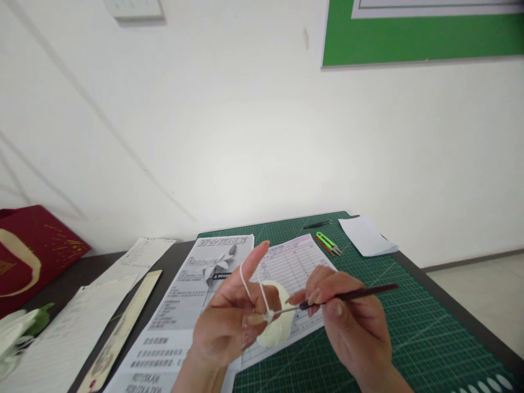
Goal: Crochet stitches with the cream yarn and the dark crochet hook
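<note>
My left hand (229,316) is raised over the table, forefinger pointing up with white yarn (246,281) looped over it, thumb and middle finger pinching the yarn at a small knot. My right hand (347,322) grips a dark-handled crochet hook (347,296) whose metal tip meets the knot. A pale cream ball of yarn (278,330) lies on the papers just behind the hands.
A green cutting mat (409,327) covers the dark table. On it lie a printed instruction sheet (192,295), a pink form (290,262), green snips (327,242), a dark tool (317,224) and white paper (366,236). At left are a wooden ruler (123,327), papers and a red bag (28,251).
</note>
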Demonstrator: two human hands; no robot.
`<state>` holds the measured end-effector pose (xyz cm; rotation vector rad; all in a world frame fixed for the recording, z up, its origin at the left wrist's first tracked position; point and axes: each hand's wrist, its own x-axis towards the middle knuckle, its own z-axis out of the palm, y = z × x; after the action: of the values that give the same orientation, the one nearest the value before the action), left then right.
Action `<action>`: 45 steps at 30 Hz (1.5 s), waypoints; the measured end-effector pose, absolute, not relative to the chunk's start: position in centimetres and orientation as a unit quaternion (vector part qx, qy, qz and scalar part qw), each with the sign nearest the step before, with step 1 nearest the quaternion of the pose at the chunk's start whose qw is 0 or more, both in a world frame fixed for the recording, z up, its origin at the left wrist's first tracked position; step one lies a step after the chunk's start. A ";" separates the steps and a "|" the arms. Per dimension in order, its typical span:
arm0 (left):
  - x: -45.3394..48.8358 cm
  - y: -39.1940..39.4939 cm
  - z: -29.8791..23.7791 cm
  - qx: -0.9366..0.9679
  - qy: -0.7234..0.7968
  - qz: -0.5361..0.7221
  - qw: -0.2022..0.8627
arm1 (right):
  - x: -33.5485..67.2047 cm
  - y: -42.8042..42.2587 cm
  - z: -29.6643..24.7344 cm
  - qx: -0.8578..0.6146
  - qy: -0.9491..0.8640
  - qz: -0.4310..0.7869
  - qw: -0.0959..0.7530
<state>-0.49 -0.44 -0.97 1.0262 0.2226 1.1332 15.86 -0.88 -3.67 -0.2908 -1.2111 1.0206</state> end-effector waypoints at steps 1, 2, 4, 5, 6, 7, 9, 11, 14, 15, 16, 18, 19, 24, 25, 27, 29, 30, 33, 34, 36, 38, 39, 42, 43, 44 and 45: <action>-0.5 -0.4 -1.0 0.462 0.099 0.510 0.719 | 15.9 -1.0 -3.6 -0.128 -0.547 0.454 0.692; -0.5 -0.3 -1.0 0.460 0.096 0.508 0.722 | 16.0 -1.1 -3.5 -0.129 -0.551 0.451 0.690; -0.5 -0.3 -1.0 0.456 0.084 0.506 0.727 | 16.1 -1.4 -3.4 -0.133 -0.562 0.436 0.690; -0.4 -0.3 -1.1 0.454 0.078 0.508 0.728 | 16.1 -1.5 -3.4 -0.136 -0.571 0.423 0.690; -0.4 -0.2 -1.1 0.452 0.074 0.510 0.728 | 16.2 -1.6 -3.4 -0.139 -0.583 0.407 0.689; -0.5 -0.3 -1.1 0.450 0.076 0.510 0.729 | 16.3 -1.6 -3.4 -0.142 -0.595 0.391 0.687; -0.6 -0.3 -1.1 0.450 0.097 0.502 0.732 | 16.3 -1.8 -3.3 -0.150 -0.623 0.363 0.677; -0.8 -0.4 -1.1 0.453 0.124 0.485 0.737 | 16.3 -1.9 -3.0 -0.159 -0.649 0.334 0.664; -1.0 -0.4 -1.1 0.454 0.136 0.482 0.737 | 16.3 -2.1 -2.6 -0.165 -0.681 0.272 0.659; -0.9 -0.4 -1.1 0.451 0.133 0.488 0.736 | 16.4 -2.3 -2.5 -0.168 -0.693 0.246 0.656; -0.8 -0.4 -1.1 0.446 0.128 0.495 0.735 | 16.5 -2.4 -2.5 -0.172 -0.709 0.217 0.649; -0.6 -0.5 -1.0 0.435 0.116 0.508 0.735 | 16.7 -2.6 -2.7 -0.175 -0.752 0.138 0.620; -0.4 -0.5 -1.0 0.429 0.109 0.514 0.735 | 16.7 -2.8 -2.9 -0.179 -0.768 0.090 0.609; 0.3 -1.1 -0.8 0.395 0.103 0.554 0.726 | 15.9 -3.0 -2.4 -0.222 -0.727 -0.153 0.631; 0.3 -1.3 -0.8 0.390 0.111 0.561 0.722 | 15.6 -3.0 -2.1 -0.231 -0.703 -0.175 0.650; 0.4 -1.6 -0.7 0.392 0.133 0.572 0.708 | 15.1 -2.9 -1.9 -0.248 -0.750 -0.176 0.587; 0.3 -1.8 -0.8 0.409 0.152 0.588 0.681 | 14.8 -2.8 -2.1 -0.251 -0.738 -0.199 0.594; 0.3 -1.8 -0.8 0.421 0.157 0.597 0.664 | 14.7 -2.8 -2.3 -0.247 -0.705 -0.215 0.629; 0.3 -1.7 -1.0 0.460 0.166 0.618 0.615 | 15.1 -2.7 -3.2 -0.240 -0.716 -0.207 0.622; 0.2 -1.7 -1.1 0.471 0.168 0.622 0.603 | 15.4 -2.6 -3.4 -0.236 -0.744 -0.191 0.596; 0.2 -1.4 -1.2 0.485 0.176 0.623 0.587 | 15.9 -2.6 -3.8 -0.231 -0.791 -0.146 0.548; 0.2 -1.2 -1.2 0.486 0.184 0.620 0.588 | 16.3 -2.5 -4.2 -0.214 -0.777 -0.115 0.580; 0.1 -1.1 -1.3 0.481 0.186 0.617 0.594 | 16.4 -2.5 -4.3 -0.215 -0.772 -0.095 0.590; 0.1 -1.0 -1.2 0.461 0.188 0.609 0.617 | 16.3 -2.4 -4.4 -0.214 -0.764 -0.047 0.607; 0.0 -1.0 -1.2 0.454 0.189 0.606 0.625 | 16.1 -2.3 -4.3 -0.212 -0.759 -0.033 0.615; 0.0 -1.0 -1.2 0.448 0.191 0.602 0.632 | 15.9 -2.3 -4.3 -0.209 -0.752 -0.017 0.625; -0.1 -1.0 -1.1 0.443 0.193 0.598 0.640 | 15.8 -2.3 -4.1 -0.203 -0.746 -0.001 0.634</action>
<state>-0.08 -0.97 -1.14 1.0105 0.4403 1.3637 15.76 -2.30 -4.15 -0.4642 -1.7061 -0.0031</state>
